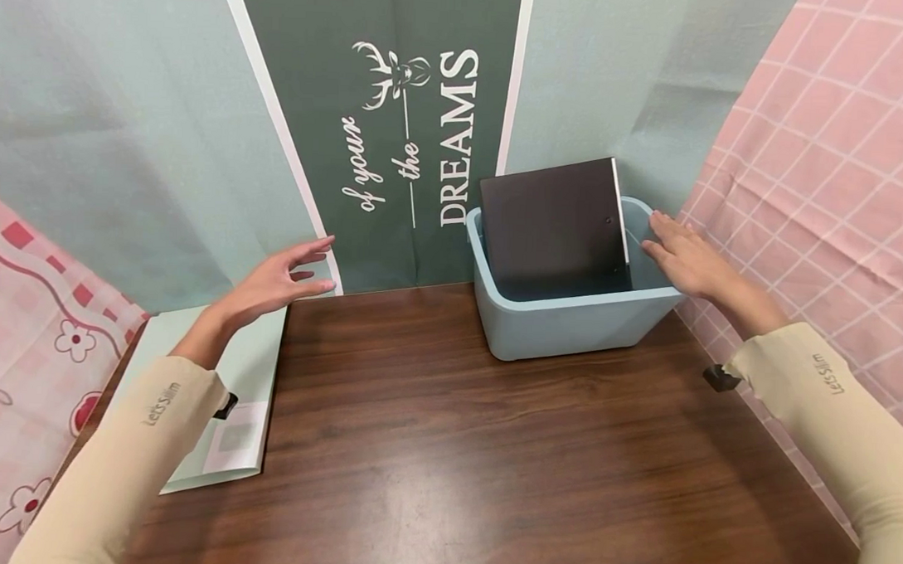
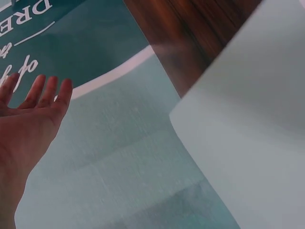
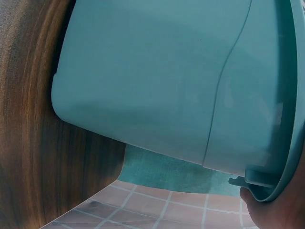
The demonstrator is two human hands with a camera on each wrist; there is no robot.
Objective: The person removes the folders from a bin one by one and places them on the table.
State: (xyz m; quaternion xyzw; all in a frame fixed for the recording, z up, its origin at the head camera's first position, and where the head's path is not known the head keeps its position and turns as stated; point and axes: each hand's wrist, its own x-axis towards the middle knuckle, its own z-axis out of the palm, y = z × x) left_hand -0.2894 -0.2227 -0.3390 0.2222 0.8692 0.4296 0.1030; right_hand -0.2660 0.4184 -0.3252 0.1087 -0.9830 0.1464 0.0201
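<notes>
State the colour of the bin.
The bin is light blue; the head view shows it best.

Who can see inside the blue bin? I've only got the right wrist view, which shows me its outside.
Observer: In the head view, a black flat thing, perhaps a folder, leans inside the blue bin, its top above the rim.
Operator: What's happening over on the left?
Observer: The left hand is raised with its fingers apart, holding nothing.
Operator: Anything lying on that side?
Observer: Yes, a pale green folder lies on the left end of the table.
</notes>
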